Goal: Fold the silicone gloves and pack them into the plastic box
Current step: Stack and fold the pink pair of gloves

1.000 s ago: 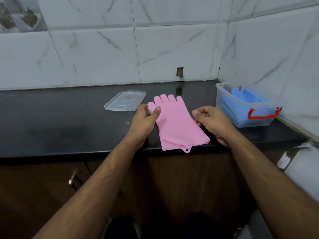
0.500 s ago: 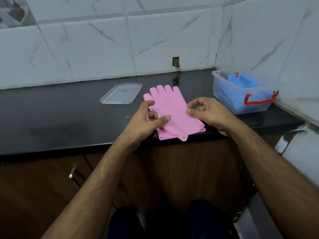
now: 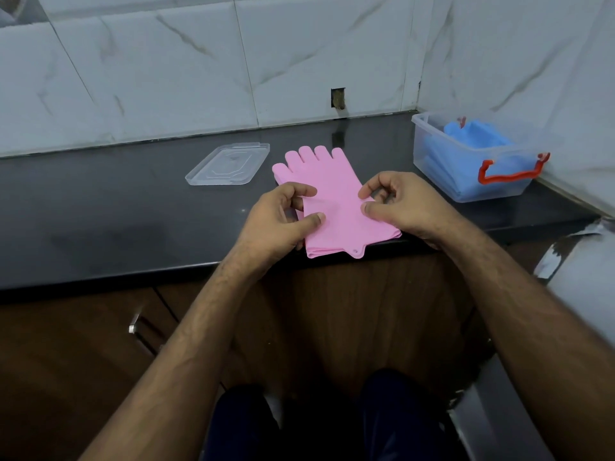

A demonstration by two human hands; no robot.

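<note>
A stack of pink silicone gloves (image 3: pixel 336 201) lies flat on the black counter (image 3: pixel 100 207), fingers pointing to the wall, cuffs at the front edge. My left hand (image 3: pixel 279 221) pinches the stack's left edge, thumb pressed on top. At the right edge my right hand (image 3: pixel 399 204) holds it between thumb and forefinger. The clear plastic box (image 3: pixel 432 161) with a red handle (image 3: pixel 512 173) stands at the right, in the corner, with folded blue gloves (image 3: pixel 476 138) inside.
The box's clear lid (image 3: pixel 229 164) lies on the counter left of the pink gloves. Tiled walls close off the back and right. Brown cabinet doors sit below the counter edge.
Both hands have moved inward onto the pink gloves: the left from the thumb area down to the left edge, the right from beside the stack onto its right edge.
</note>
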